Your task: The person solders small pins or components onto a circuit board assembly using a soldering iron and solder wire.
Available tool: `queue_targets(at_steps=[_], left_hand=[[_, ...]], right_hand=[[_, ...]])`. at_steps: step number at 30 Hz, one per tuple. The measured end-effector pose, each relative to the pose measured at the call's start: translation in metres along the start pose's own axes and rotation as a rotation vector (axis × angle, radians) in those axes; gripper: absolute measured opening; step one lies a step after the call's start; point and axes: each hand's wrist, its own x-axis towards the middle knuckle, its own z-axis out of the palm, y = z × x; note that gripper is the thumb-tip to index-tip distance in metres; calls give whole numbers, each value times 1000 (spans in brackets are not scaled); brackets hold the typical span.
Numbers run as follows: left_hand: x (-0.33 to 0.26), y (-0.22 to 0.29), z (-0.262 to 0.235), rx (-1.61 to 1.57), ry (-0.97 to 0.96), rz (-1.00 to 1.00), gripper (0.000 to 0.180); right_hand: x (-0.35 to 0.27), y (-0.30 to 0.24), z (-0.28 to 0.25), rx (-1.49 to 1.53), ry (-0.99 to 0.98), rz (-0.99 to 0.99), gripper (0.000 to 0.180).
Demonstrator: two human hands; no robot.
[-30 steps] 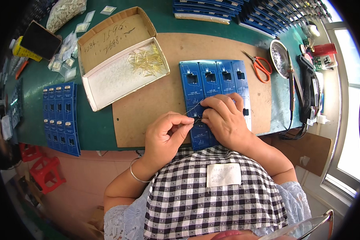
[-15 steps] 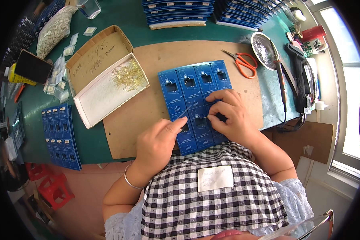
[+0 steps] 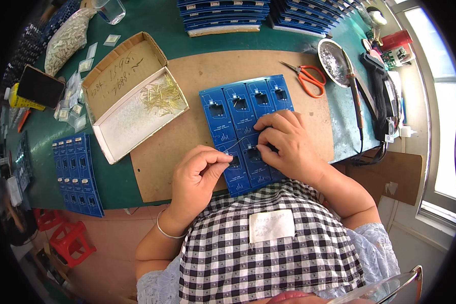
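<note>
A blue circuit board panel (image 3: 219, 133) with several square cut-outs lies in front of me on a brown board. Above its middle, my left hand (image 3: 196, 175) is closed, thumb and fingers pinched together. A thin grey wire (image 3: 239, 142) runs in a curve from beside these fingertips toward my right hand (image 3: 287, 143). That hand rests over the panel's right part, its thumb and fingers bent together beside a cut-out in the lower row. What its fingertips hold is too small to make out. The panel's lower right is hidden by this hand.
An open cardboard box (image 3: 124, 128) holds loose gold pins (image 3: 162, 97). Orange-handled scissors (image 3: 310, 81), a metal dish (image 3: 333, 62) and a soldering iron (image 3: 356, 99) lie at right. Stacked blue panels (image 3: 223, 15) stand behind; another panel (image 3: 78, 175) lies at left.
My left fingertips have drawn back slightly left and turned, and the wire now bows toward my right hand. The right hand has shifted a little left over the panel.
</note>
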Motion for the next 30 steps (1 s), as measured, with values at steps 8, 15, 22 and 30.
queue_targets(at_steps=[8, 15, 22, 30], left_hand=[[-2, 2, 0, 46, 16, -20, 18], [-1, 0, 2, 18, -6, -13, 17], [-1, -2, 5, 44, 6, 7, 17], [-1, -4, 6, -21, 25, 13, 19]], right_hand=[[4, -11, 3, -349, 76, -251, 13], [3, 1, 0, -26, -36, -59, 10], [0, -7, 5, -310, 27, -251, 11], [-14, -2, 5, -407, 96, -334, 22]])
